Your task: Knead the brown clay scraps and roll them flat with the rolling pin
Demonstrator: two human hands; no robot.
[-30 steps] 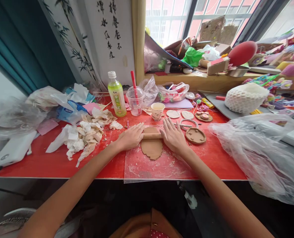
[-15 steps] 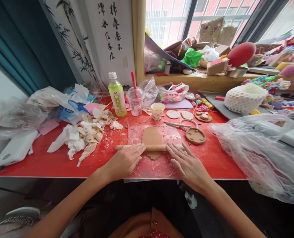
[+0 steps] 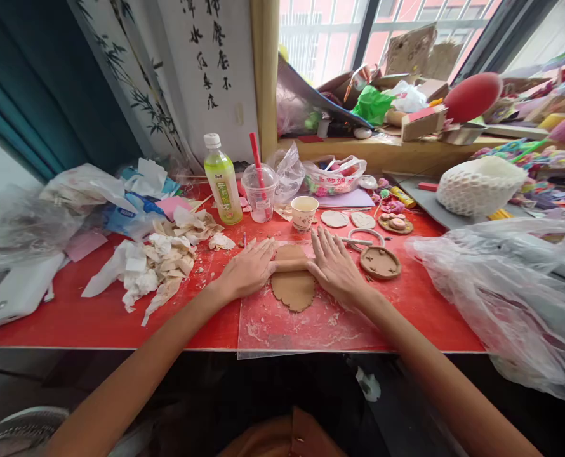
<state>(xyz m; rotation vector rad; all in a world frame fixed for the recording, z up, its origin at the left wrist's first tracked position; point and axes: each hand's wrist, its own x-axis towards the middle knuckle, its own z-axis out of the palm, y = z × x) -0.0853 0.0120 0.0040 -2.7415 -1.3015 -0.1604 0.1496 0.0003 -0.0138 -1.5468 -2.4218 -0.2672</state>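
A wooden rolling pin [image 3: 291,265] lies crosswise over a flat, ragged-edged slab of brown clay [image 3: 294,292]. The slab rests on a clear plastic sheet [image 3: 273,330] smeared with clay. My left hand [image 3: 249,270] presses flat over the pin's left part, fingers stretched forward. Over its right part lies my right hand [image 3: 336,268], palm down, fingers extended and slightly apart. Both pin ends are hidden under the hands. Just right of my right hand sit a round clay disc with a raised rim [image 3: 380,262] and a pale ring [image 3: 365,238].
Behind the slab stand a paper cup [image 3: 304,213], a plastic cup with red straw [image 3: 259,193] and a green drink bottle [image 3: 223,184]. Crumpled tissues [image 3: 161,266] lie left on the red table [image 3: 101,327]. A clear plastic bag [image 3: 496,298] spreads over the right side.
Both hands have pushed the rolling pin forward, away from me, over the clay. More of the slab's near part shows now. The view has shifted slightly.
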